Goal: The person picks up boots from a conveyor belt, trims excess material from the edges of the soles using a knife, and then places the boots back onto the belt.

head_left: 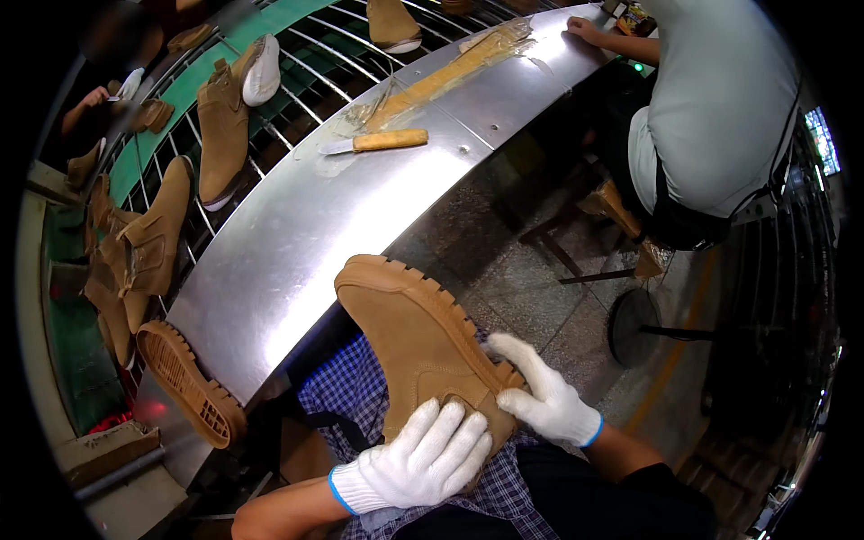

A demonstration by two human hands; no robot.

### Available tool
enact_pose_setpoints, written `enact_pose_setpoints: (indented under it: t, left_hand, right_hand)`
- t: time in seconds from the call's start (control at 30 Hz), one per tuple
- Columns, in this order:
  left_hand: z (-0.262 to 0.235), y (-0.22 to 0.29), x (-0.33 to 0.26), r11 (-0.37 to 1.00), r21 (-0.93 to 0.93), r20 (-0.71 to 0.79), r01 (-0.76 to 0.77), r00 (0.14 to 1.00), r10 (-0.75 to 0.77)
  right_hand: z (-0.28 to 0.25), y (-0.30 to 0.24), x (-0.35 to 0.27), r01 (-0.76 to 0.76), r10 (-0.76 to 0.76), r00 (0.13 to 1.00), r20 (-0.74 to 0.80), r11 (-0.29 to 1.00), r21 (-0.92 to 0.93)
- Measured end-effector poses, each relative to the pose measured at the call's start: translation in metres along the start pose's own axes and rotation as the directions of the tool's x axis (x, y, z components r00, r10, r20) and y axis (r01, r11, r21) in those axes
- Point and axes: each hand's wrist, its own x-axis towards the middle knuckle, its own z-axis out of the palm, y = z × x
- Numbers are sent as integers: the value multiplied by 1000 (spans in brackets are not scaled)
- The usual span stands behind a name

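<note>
A tan suede boot with a lugged brown sole rests over my lap, its toe toward the metal bench. My left hand, in a white knit glove, presses on the boot's upper near the ankle, fingers laid along the suede. At the heel, my right hand, gloved the same way, grips the sole edge between thumb and fingers. On the bench lies a wooden-handled knife with a short flat blade, apart from both hands. A loose brown sole sits at the bench's left end.
A curved metal bench runs from lower left to upper right, with a taped strip on it. Beyond it, several tan boots lie on a rod rack. A seated person is at right, another at far left. A stool stands there.
</note>
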Motion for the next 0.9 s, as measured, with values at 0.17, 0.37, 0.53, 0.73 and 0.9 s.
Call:
enact_pose_setpoints:
  t: [0.17, 0.37, 0.53, 0.73, 0.9]
  left_hand:
    - [2, -3, -2, 997, -41, 30, -59, 998, 60]
    - [8, -7, -8, 995, -13, 8, -95, 995, 95]
    - [8, -2, -18, 997, -7, -9, -80, 997, 80]
    - [6, -4, -22, 996, 19, -30, -85, 996, 86]
    - [2, -6, -31, 996, 3, -57, -91, 994, 91]
  right_hand:
    - [15, 4, 3, 151, -167, 986, -21, 931, -332]
    - [14, -20, 33, -51, 62, 998, 32, 964, -260]
    - [17, -29, 77, -146, 165, 983, 75, 966, -214]
    - [21, -31, 122, -112, 132, 982, 138, 984, -141]
    - [37, -20, 134, 43, -33, 995, 91, 993, -112]
